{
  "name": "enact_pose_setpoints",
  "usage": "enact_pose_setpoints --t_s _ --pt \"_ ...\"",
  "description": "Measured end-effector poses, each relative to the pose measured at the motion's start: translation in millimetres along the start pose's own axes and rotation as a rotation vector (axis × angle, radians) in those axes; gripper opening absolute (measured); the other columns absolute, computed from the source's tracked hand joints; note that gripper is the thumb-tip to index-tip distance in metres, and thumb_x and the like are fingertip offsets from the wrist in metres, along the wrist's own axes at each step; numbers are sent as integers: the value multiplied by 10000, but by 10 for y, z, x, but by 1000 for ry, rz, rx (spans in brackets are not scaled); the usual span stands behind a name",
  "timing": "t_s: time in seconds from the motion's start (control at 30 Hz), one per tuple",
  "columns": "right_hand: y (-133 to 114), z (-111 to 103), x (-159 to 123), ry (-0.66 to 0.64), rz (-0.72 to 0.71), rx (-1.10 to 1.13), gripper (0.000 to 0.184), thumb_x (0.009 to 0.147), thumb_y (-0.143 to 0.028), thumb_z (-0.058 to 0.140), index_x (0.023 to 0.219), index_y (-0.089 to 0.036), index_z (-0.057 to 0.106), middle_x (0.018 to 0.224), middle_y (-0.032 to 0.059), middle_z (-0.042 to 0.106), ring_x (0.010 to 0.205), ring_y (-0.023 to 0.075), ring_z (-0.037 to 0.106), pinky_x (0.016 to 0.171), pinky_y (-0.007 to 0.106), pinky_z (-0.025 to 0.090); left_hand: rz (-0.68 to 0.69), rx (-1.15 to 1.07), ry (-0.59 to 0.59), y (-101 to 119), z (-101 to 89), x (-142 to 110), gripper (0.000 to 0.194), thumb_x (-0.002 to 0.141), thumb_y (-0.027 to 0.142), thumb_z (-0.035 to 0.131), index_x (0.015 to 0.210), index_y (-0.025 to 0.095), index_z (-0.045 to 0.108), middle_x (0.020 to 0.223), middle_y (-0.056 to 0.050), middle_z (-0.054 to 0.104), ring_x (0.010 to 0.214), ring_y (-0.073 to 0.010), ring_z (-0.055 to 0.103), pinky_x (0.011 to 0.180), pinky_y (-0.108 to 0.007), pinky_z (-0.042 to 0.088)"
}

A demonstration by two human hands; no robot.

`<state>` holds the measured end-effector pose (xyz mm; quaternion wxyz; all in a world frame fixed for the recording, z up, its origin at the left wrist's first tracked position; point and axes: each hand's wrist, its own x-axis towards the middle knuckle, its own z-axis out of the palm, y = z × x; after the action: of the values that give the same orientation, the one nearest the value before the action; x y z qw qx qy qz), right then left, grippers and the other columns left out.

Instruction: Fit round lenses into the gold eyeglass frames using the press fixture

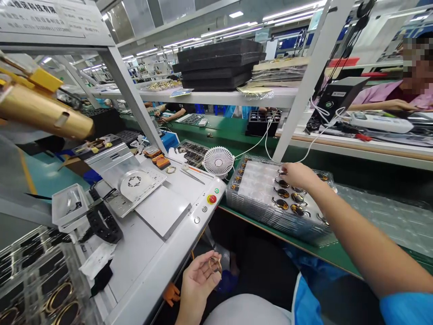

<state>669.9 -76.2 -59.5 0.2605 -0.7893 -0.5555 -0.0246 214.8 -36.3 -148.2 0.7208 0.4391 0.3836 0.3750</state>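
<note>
Head view: my left hand's pinching a ring, my right's hovering over the tray

I'm seeing the left hand [198, 282] gripping a gold ring [215, 266] in its fingertips, apparently keeping it raised clear of the white machine edge [169, 253]. The right hand [299, 176] is hovering at dark gold-rimmed lenses [282, 193] in a clear tray stack [267, 194]; I can't tell its grip. The stack is sitting on the green bench [270, 239], just beside a desk fan [218, 161], leaving little side room.
</note>
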Motion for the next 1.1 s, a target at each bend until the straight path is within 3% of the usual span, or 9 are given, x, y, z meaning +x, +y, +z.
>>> enact_pose_setpoints --t_s 0.1,0.27,0.47,0.57,0.63,0.73,0.83,0.93,1.1 --pt "165 -20 102 -33 34 -76 349 818 -347 752 590 -246 507 485 -5 496 483 168 548 622 338 516 10 25 -20 -22 -32 0 474 554 421 983 961 237 827 1021 -126 818 1041 -351 770 971 -472 610" --pt "123 34 137 -87 57 -138 316 740 -259 764 574 -242 496 495 1 497 493 174 562 622 340 492 -7 9 -35 -33 -28 -30 482 539 394 992 958 228 820 1003 -124 823 1025 -352 774 954 -474 614" --pt "10 -80 21 -4 152 -102 105 749 -174 677 793 -233 602 541 17 557 571 241 617 655 386 500 -14 -2 -35 -73 -94 -70 482 546 388 989 965 228 814 994 -116 814 1004 -330 778 932 -437 617" --pt "-423 17 -208 40 207 112 265 809 -261 647 1066 -206 612 693 41 656 635 248 662 618 372 539 -39 -19 -73 -53 -145 -72 495 561 371 989 1000 231 810 1015 -129 801 1031 -347 767 935 -454 613" --pt "-920 216 -458 -15 247 570 443 840 -358 665 1238 -214 536 813 33 664 640 217 660 552 336 555 -25 -28 -161 2 -146 -73 533 578 344 989 1067 246 802 1183 -155 760 1055 -353 756 926 -457 615" --pt "-1746 607 -890 -264 205 1129 552 837 -420 740 1292 -276 462 905 1 593 627 160 628 552 322 595 35 -44 -354 133 -92 -77 704 580 322 999 1236 311 744 1582 -168 487 1054 -343 751 910 -463 617" --pt "-2303 924 -1194 -356 185 1398 524 883 -392 743 1308 -298 452 936 -10 549 647 127 618 592 310 610 91 -55 -480 252 -48 -82 901 549 370 1014 1374 359 651 1709 -163 251 1032 -318 757 908 -466 620" --pt "-2451 1076 -1266 -355 148 1417 462 938 -317 687 1343 -296 467 949 -5 550 664 118 624 618 298 602 135 -20 -498 310 -84 -95 943 553 377 1014 1409 347 621 1703 -174 241 1035 -304 759 922 -459 619" --pt "-2314 1063 -1176 -322 -185 962 404 961 -173 579 1354 -265 609 941 38 617 752 157 621 634 286 542 103 43 -494 362 -202 -112 905 589 310 1005 1408 340 620 1648 -174 337 1051 -302 759 916 -437 623"
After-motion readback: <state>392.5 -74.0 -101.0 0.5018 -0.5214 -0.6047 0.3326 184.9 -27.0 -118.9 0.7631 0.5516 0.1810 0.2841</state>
